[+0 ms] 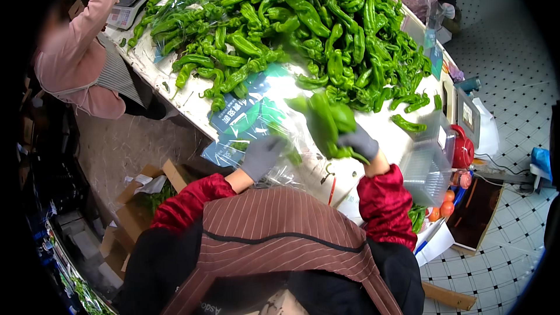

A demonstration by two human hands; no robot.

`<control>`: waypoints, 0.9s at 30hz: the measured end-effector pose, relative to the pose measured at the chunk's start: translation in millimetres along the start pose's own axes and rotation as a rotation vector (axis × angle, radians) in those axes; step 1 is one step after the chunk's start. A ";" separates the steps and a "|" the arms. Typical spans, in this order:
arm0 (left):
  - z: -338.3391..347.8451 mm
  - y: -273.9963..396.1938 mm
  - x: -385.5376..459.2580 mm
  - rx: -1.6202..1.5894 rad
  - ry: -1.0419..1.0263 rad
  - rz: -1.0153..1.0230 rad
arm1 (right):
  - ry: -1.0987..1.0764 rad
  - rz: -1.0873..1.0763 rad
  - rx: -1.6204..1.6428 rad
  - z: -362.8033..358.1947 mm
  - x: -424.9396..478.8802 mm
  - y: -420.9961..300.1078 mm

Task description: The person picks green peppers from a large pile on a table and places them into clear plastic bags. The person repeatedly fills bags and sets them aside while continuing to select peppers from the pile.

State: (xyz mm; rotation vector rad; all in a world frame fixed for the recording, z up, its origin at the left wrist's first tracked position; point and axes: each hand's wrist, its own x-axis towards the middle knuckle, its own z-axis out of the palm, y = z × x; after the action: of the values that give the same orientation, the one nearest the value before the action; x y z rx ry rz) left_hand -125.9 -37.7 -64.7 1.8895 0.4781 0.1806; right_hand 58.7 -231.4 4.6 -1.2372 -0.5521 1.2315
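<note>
In my right hand (pixel 361 141), which wears a grey glove, is a bunch of long green peppers (pixel 326 124), blurred by motion. My left hand (pixel 264 156), gloved the same way, grips a clear plastic bag (pixel 280 175) at the near edge of the table; its fingertips are blurred. A few green pieces show through the film beside it. Under and beyond the bag lie blue-and-green printed plastic bags (pixel 245 116) bearing writing. A large heap of green peppers (pixel 323 22) covers the far part of the white table (pixel 376 122).
Clear plastic trays (pixel 426 166) are stacked at right, beside a red lidded pot (pixel 461 146) and tomatoes (pixel 446 208). A red pen (pixel 332 190) lies near me. At left, a person in pink (pixel 83 57) stands by a scale (pixel 127 11); open cardboard boxes (pixel 135 210) sit below.
</note>
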 end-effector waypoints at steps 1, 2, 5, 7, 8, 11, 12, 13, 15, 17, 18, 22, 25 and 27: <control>0.7 -0.9 -2.3 -0.021 0.010 0.023 | -0.052 0.035 -0.094 -7.4 -22.3 14.2; -0.2 -3.7 -2.9 -0.040 0.032 0.045 | -0.055 0.133 -0.031 -0.2 -44.0 16.7; -1.8 7.4 -5.4 -0.050 0.045 0.091 | 0.022 0.234 0.046 12.2 -78.1 65.6; -0.9 14.9 -10.1 -0.033 0.041 0.095 | 0.170 0.282 -0.107 23.6 -78.5 89.4; 1.9 14.6 -11.4 0.012 0.059 0.226 | 0.242 0.312 -0.156 29.4 -73.1 95.9; 4.5 16.4 -12.7 0.204 0.046 0.547 | 0.470 0.489 -0.210 66.5 -51.8 81.8; -0.3 24.1 -11.7 0.299 -0.002 0.608 | 0.492 0.442 -0.281 82.4 -46.4 73.4; -4.6 30.4 -9.6 0.397 -0.048 0.668 | 0.512 0.393 -0.352 97.4 -40.2 65.0; -4.9 37.9 -7.4 0.389 0.040 0.777 | 0.572 0.295 -0.494 99.8 -32.0 73.1; -9.2 39.5 -11.4 0.471 -0.034 0.808 | 0.651 0.196 -0.632 83.2 -17.9 108.9; -6.4 37.7 -13.5 0.429 0.009 0.827 | 0.705 0.176 -0.627 79.7 -11.3 104.0; -8.3 35.7 -14.3 0.410 -0.009 0.835 | 0.619 0.081 -0.614 92.2 11.0 112.2; -5.9 33.4 -15.6 0.412 -0.017 0.859 | 0.480 -0.083 -0.654 73.5 54.6 166.6; -4.6 30.8 -17.4 0.365 0.025 0.908 | 0.383 -0.116 -0.426 72.0 78.8 144.0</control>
State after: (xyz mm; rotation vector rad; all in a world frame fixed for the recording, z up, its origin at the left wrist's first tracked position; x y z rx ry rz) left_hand -135.9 -50.0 -32.7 2.3490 -0.3963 0.7504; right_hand -35.1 -151.9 -125.8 -1.7255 -0.6088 0.7690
